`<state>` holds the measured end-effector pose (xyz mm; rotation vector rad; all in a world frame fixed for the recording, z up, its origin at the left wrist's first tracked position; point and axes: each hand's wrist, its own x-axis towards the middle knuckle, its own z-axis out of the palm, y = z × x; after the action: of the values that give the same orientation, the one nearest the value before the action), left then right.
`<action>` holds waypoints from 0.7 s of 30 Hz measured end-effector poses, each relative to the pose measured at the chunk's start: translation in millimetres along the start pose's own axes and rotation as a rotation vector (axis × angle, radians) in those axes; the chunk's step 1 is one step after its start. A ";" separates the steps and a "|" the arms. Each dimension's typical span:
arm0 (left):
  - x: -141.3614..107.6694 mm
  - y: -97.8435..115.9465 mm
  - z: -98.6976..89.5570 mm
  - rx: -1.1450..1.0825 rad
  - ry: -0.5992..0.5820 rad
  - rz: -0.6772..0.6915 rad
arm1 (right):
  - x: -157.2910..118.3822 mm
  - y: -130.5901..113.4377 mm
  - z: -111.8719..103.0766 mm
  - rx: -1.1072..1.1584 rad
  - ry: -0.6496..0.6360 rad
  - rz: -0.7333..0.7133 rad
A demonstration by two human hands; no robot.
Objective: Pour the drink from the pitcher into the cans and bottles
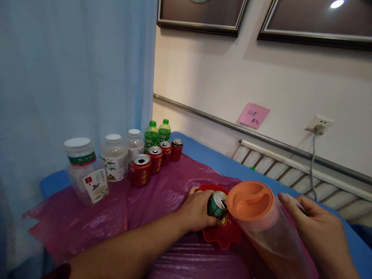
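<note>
Two hands are clamped: left [196, 211] on the green can [217, 204] above the red dish [222, 232], right [322, 228] on the orange-lidded pitcher [270, 232]. I'd keep the can steady, spout at its opening, and tilt gently.

The left hand [197, 209] holds a green can [217, 204] over a red dish [222, 232]. The right hand [322, 228] tilts a clear pitcher [276, 244], its orange lid [250, 201] close beside the can's top.
</note>
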<state>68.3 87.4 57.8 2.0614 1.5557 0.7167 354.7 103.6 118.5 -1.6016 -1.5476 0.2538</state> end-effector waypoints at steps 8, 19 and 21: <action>-0.5 0.7 0.1 -0.006 0.004 -0.010 | 1.1 1.4 -1.1 -0.001 -0.058 0.133; -1.0 3.3 -2.1 -0.052 -0.015 -0.029 | 1.7 -1.0 -1.3 0.040 -0.031 0.043; -1.0 3.4 -2.5 -0.049 -0.017 -0.029 | 1.1 -1.1 -1.2 0.035 -0.032 0.053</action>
<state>68.9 85.6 61.7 2.0005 1.5401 0.7176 355.0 103.8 120.4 -1.6196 -1.5183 0.3361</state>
